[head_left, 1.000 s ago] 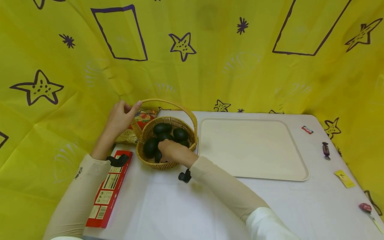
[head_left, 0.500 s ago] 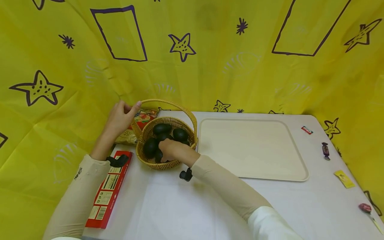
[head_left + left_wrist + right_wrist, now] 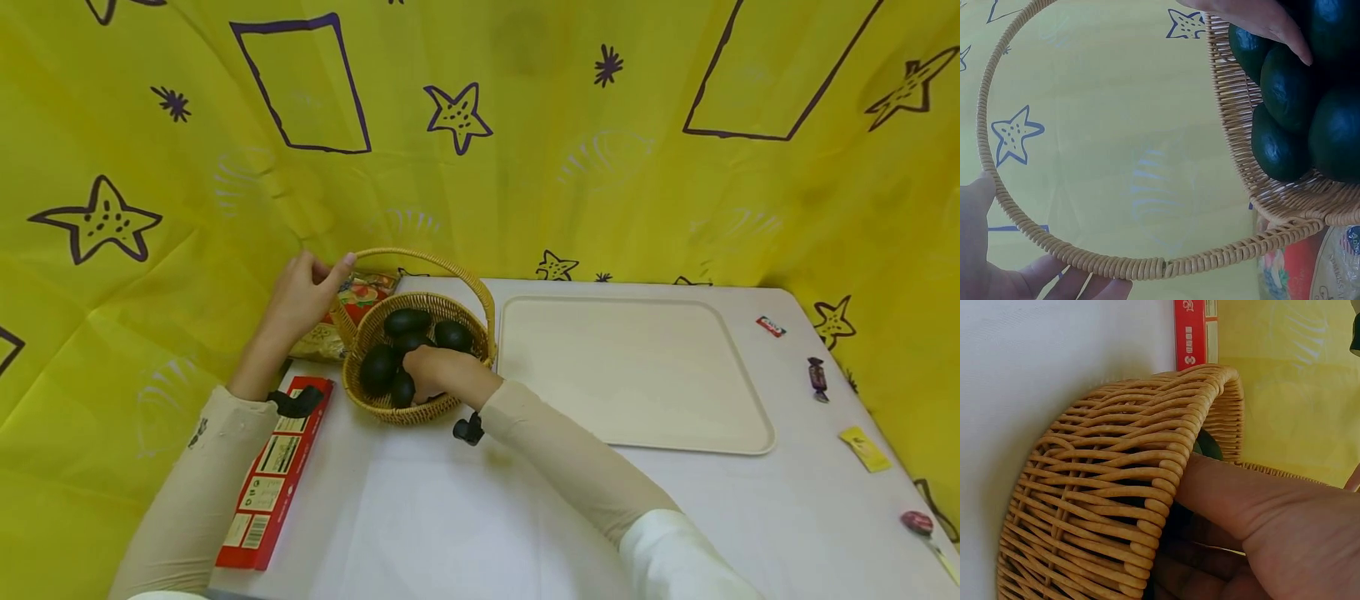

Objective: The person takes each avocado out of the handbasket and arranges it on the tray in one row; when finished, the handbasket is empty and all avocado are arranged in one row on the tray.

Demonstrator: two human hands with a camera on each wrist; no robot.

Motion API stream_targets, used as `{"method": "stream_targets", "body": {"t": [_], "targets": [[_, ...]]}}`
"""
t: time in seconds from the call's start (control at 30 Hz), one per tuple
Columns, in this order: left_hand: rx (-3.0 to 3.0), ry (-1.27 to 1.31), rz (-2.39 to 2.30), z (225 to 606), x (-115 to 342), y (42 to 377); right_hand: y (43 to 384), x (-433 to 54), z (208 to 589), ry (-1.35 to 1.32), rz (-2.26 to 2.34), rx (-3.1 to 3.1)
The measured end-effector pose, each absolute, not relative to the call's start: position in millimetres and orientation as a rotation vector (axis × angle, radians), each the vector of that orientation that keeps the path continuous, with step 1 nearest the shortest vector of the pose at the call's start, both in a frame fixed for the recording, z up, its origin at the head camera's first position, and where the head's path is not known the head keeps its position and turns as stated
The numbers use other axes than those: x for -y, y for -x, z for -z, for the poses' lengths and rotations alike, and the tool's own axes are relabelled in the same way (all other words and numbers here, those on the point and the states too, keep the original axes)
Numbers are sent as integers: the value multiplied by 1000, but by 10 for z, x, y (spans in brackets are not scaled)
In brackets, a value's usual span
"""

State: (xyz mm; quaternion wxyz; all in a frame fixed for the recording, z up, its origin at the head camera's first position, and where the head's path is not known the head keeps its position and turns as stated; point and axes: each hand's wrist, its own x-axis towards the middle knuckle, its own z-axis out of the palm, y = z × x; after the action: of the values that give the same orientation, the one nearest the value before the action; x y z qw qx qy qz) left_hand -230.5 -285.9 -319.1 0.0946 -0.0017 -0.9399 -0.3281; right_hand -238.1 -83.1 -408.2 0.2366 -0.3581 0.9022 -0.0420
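Observation:
A woven basket [image 3: 401, 414] with a tall arched handle [image 3: 442, 262] stands at the table's back left, holding several dark green avocados [image 3: 380, 369]. My left hand [image 3: 296, 296] grips the left side of the handle; in the left wrist view its thumb [image 3: 982, 190] lies against the wicker and its fingers pass behind. My right hand [image 3: 442, 375] is down inside the basket among the avocados. In the right wrist view the rim [image 3: 1175, 456] hides most of its fingers, so whether they hold an avocado is unclear. One finger [image 3: 1294, 44] touches the avocados in the left wrist view.
A cream tray [image 3: 622, 371] lies right of the basket. Colourful food packets [image 3: 318, 343] sit behind it on the left, and a long red box [image 3: 277, 471] lies under the left forearm. Wrapped sweets [image 3: 817, 379] and a lollipop [image 3: 917, 523] line the right edge.
My right hand has shifted slightly right within the basket, uncovering more of an avocado near the front rim. The left hand stays on the handle.

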Motion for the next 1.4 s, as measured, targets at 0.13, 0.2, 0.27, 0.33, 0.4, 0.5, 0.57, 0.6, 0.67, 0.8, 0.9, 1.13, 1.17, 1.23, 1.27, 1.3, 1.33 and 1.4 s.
{"method": "stream_targets", "body": {"t": [0.13, 0.2, 0.27, 0.33, 0.4, 0.5, 0.57, 0.6, 0.67, 0.8, 0.9, 1.13, 1.17, 1.23, 1.27, 1.3, 1.33, 1.4], "targets": [[2787, 2, 982, 3201, 2847, 2309, 2378, 830, 4112, 1010, 115, -2478], [2788, 6, 987, 3201, 2843, 2311, 2372, 833, 4122, 1036, 98, -2488], [2787, 9, 991, 3199, 2841, 2310, 2364, 833, 4128, 1059, 90, -2491], [2787, 9, 993, 3198, 2844, 2308, 2357, 833, 4128, 1065, 100, -2491], [2788, 9, 995, 3194, 2842, 2303, 2352, 830, 4128, 1057, 118, -2491], [2791, 10, 993, 3183, 2848, 2295, 2348, 840, 4119, 1043, 153, -2494], [2791, 13, 992, 3180, 2849, 2295, 2345, 847, 4115, 1033, 158, -2499], [2791, 13, 989, 3180, 2849, 2297, 2344, 850, 4114, 1030, 158, -2500], [2790, 12, 985, 3182, 2851, 2300, 2341, 855, 4113, 1032, 151, -2501], [2789, 11, 975, 3188, 2852, 2300, 2346, 846, 4115, 1047, 152, -2493], [2785, 9, 976, 3189, 2857, 2296, 2361, 824, 4118, 1087, 155, -2483], [2780, 17, 982, 3186, 2854, 2308, 2410, 745, 4105, 1116, 228, -2459], [2779, 21, 984, 3186, 2854, 2311, 2416, 733, 4097, 1105, 251, -2453], [2782, 23, 981, 3187, 2853, 2310, 2426, 706, 4077, 1078, 298, -2440], [2783, 25, 980, 3186, 2852, 2308, 2430, 690, 4063, 1068, 324, -2432], [2786, 25, 979, 3187, 2853, 2307, 2436, 675, 4049, 1058, 350, -2424], [2788, 25, 977, 3188, 2853, 2305, 2442, 658, 4035, 1052, 374, -2418], [2792, 23, 977, 3189, 2854, 2301, 2453, 620, 4014, 1051, 433, -2407]]}}
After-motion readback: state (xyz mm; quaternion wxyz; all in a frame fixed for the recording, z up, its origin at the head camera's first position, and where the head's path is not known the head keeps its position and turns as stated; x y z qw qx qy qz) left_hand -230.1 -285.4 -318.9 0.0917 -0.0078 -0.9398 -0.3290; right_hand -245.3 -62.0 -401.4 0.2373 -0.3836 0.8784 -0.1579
